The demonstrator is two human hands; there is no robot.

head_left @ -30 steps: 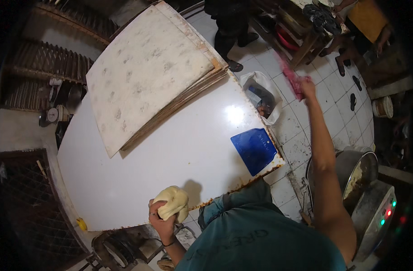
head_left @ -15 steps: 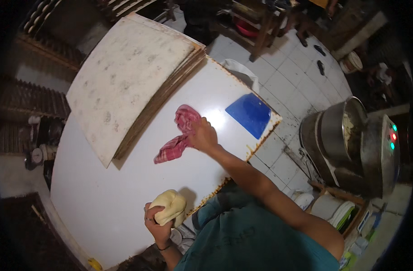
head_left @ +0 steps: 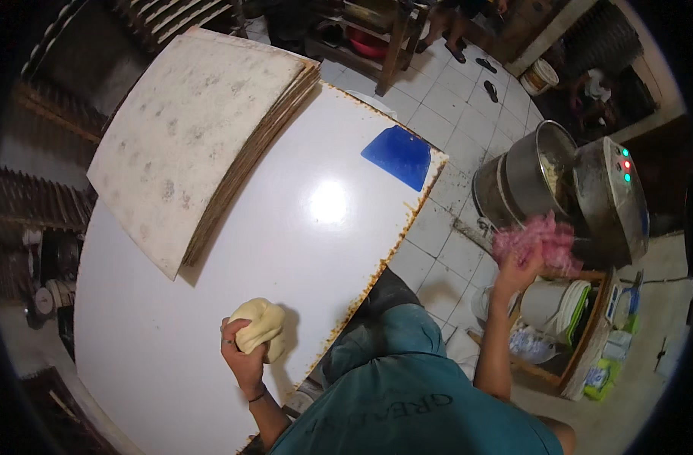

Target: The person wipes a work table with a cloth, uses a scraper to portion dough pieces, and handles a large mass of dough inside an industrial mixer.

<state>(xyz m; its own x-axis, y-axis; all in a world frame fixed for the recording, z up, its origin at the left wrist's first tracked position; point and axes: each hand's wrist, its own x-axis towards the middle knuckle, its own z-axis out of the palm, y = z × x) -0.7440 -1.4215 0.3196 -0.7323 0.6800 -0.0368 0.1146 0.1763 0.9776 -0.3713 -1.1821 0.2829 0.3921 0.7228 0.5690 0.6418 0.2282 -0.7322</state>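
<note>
A lump of pale yellow dough (head_left: 260,327) is gripped in my left hand (head_left: 242,355), just above the near part of the white table (head_left: 210,349). My right hand (head_left: 519,271) is off to the right, beyond the table's rusty edge, closed round a red-pink checked cloth (head_left: 538,239). The cloth is bunched and smeared by motion. Behind it stands a steel mixer (head_left: 522,176), with dough visible inside its bowl. On the far right corner of the table lies a flat blue scraper sheet (head_left: 399,155).
A stack of worn, floury boards (head_left: 194,136) covers the table's far left. Right of me, a wooden crate (head_left: 581,341) holds white tubs and packets. Sandals (head_left: 490,91) lie on the tiled floor, with a person's legs (head_left: 456,34) near them. Slatted racks (head_left: 35,197) line the left.
My right hand has lifted the checked cloth off the table and swung it right, towards the mixer. My left hand still holds the dough. The view has turned rightwards.
</note>
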